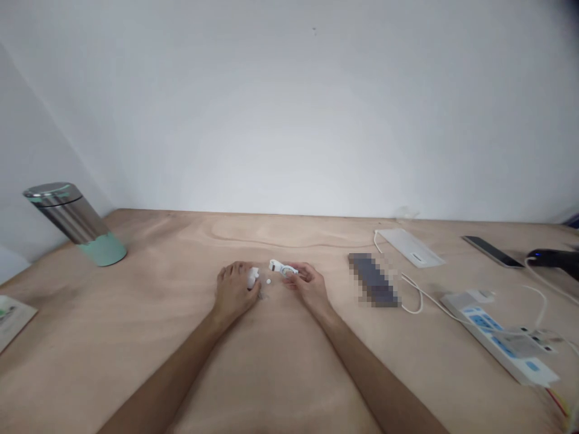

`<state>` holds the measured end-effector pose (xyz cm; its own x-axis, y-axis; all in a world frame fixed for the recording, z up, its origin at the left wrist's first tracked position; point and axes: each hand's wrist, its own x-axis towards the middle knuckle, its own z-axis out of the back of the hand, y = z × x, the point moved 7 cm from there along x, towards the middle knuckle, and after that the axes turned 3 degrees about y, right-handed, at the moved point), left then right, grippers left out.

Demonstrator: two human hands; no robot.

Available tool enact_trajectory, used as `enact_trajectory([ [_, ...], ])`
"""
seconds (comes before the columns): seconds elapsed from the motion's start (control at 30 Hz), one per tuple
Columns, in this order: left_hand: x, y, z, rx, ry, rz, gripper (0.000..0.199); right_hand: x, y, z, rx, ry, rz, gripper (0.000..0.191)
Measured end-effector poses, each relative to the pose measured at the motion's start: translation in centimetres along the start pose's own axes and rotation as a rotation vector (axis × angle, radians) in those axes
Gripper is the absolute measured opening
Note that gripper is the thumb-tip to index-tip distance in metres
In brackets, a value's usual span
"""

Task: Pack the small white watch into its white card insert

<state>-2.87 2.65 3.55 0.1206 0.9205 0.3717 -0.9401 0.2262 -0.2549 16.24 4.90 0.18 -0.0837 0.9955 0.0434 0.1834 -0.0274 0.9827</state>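
Note:
Near the middle of the wooden table point(266, 349), my left hand point(234, 292) has its fingers wrapped round a small white piece point(253, 277), which shows between thumb and index finger. My right hand point(310, 286) pinches a white elongated part point(283, 269) with a rounded end; its left end points toward my left hand. A tiny white round piece point(268, 281) lies on the wood between the two hands. Something small and clear, too blurred to name, is beside my left thumb.
A steel and mint-green tumbler point(76, 223) stands at the left, with a printed packet point(13, 319) nearer. To the right are a pixelated dark object point(373, 280), a white flat tray point(411, 247), a black phone point(493, 251), a power strip point(500, 343) and white cables point(420, 295).

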Motion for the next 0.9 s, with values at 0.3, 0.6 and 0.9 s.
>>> enact_trajectory([
  [0.3,-0.6,-2.9,0.6,-0.133,-0.082,-0.317,0.044,-0.3,-0.7,-1.0,0.234,0.094,-0.126,0.036],
  [0.6,-0.6,-2.8,0.2,-0.173,-0.04,-0.31,0.03,-0.4,-0.4,-1.0,0.228,0.129,-0.126,0.037],
  [0.9,-1.8,-4.2,0.3,-0.089,-0.021,-0.524,0.055,-0.2,-0.4,-0.4,0.344,0.067,-0.193,0.033],
])
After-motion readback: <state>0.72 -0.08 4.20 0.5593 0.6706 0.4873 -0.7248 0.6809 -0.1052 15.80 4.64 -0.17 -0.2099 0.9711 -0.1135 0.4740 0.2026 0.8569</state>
